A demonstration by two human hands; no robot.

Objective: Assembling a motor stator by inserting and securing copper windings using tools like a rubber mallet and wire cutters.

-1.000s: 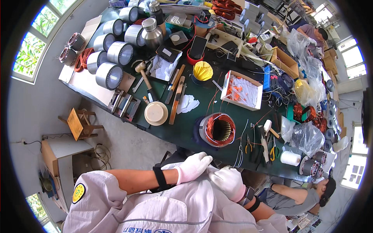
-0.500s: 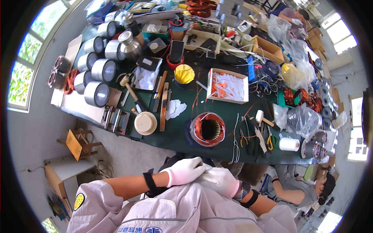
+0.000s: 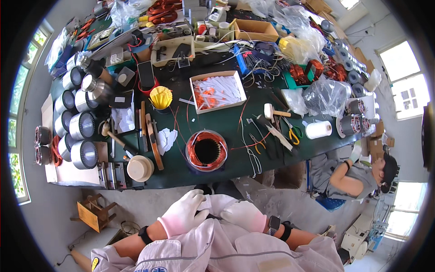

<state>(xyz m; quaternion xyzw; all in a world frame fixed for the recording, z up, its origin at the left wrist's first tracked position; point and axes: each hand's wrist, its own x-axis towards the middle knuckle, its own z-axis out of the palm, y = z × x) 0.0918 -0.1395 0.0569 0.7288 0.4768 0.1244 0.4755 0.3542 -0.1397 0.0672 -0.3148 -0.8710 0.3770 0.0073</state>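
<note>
Both my hands wear white gloves with pink cuffs and are held in front of my jacket, below the table's near edge. My left hand [image 3: 185, 213] has its fingers bent against a small white piece, cloth or paper, that I cannot make out. Close to the jacket's front, my right hand [image 3: 244, 215] is curled, its fingertips partly hidden. Beyond them on the dark green table [image 3: 235, 165] stands a round stator [image 3: 221, 158] with orange-red copper windings. Neither hand touches it.
Right of the stator lie pliers [image 3: 259, 144], scissors [image 3: 295, 132], a white-headed mallet [image 3: 270, 111] and a thread spool [image 3: 318, 130]. A box of white strips [image 3: 219, 93] sits behind. Wire spools [image 3: 84, 155] crowd the left. Another person [image 3: 337, 177] sits at the right.
My view has shifted, so the table's contents appear farther left. My hands, earlier together with one overlapping the other, are now apart, with white material between them.
</note>
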